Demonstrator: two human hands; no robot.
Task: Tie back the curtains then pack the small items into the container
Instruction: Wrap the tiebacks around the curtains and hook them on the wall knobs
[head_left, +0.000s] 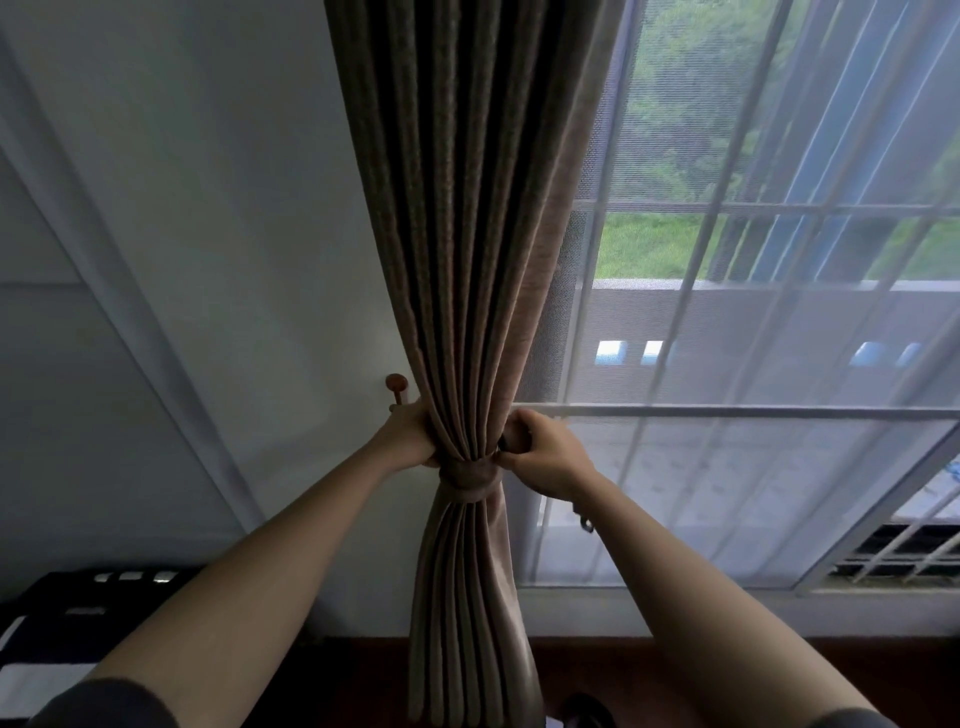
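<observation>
Against the white wall (234, 208) beside the window, the brown curtain (467, 234) hangs with its long axis upright, its pleats running from the top of the view down past the bottom edge. About two-thirds of the way down it is drawn into a narrow waist by a matching tieback (465, 480) wrapped level around it. Below the band, the folds spread out again.

The left hand (408, 434) is curled round the left side of the gathered cloth just above the band. The right hand (543, 452), fingers bent, pinches the end of the tieback at the right edge of the bundle. The two hands sit apart with the curtain between them.

A small wooden wall hook (396, 383) sticks out just above and beside the left hand, close to the curtain's left edge. To the right, a white sheer curtain (753, 467) covers the window, with a horizontal frame rail (727, 412) at hand height and bars (727, 208) and greenery showing through. Open wall lies to the left.

A dark reddish-brown surface (597, 660) runs along the bottom; whether it is floor or ledge cannot be told. A black object (78, 608) with pale patches sits at lower left.
</observation>
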